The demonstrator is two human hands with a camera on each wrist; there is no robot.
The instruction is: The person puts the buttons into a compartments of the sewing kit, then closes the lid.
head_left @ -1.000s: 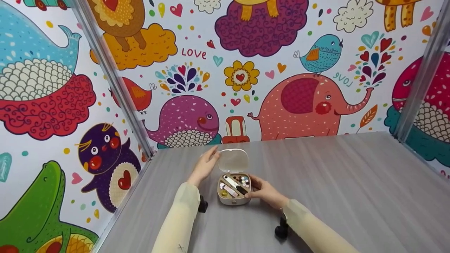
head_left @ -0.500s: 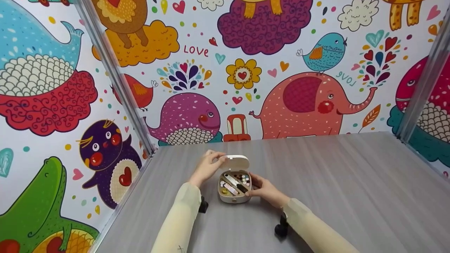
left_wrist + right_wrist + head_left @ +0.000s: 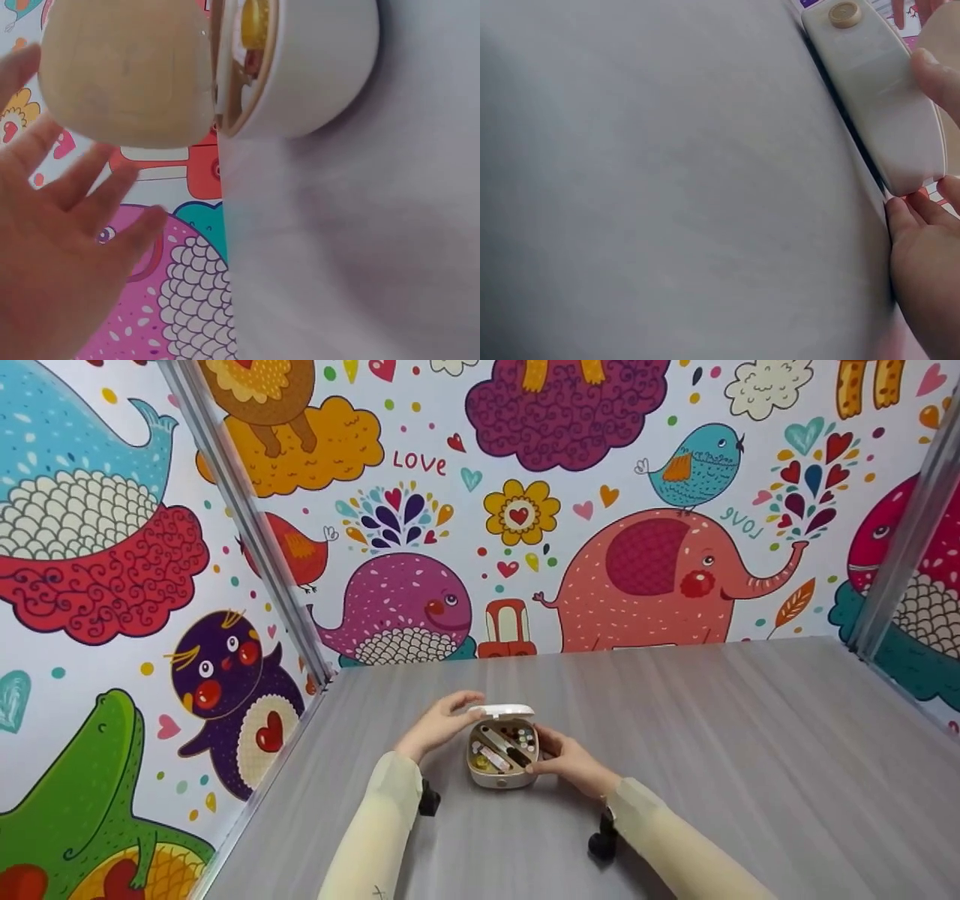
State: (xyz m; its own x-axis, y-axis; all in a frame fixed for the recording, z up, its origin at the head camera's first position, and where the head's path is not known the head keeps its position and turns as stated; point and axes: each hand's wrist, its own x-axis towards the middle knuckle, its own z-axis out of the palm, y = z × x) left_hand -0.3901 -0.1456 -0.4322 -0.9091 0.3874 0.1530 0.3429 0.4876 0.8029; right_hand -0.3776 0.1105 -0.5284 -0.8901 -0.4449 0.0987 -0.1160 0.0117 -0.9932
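Note:
A small white sewing kit box (image 3: 501, 781) stands on the table with its hinged lid (image 3: 511, 710) raised partway. Inside lie a white-and-black slender tool (image 3: 516, 754), small coloured round pieces (image 3: 524, 740) and a yellow item (image 3: 481, 761). My left hand (image 3: 441, 726) touches the lid's left edge; in the left wrist view its fingers spread out behind the lid (image 3: 127, 71). My right hand (image 3: 576, 765) grips the box's right side, thumb at the front and fingers behind. The right wrist view shows a round beige button (image 3: 844, 14) on the box's front wall.
The grey wood-grain table (image 3: 712, 750) extends around the box. Patterned walls (image 3: 645, 577) with cartoon animals rise behind and at both sides, and metal posts (image 3: 247, 510) mark the corners.
The lid has swung down from nearly upright toward the box, with my left hand coming down along with it. My right hand keeps its grip on the box's right side.

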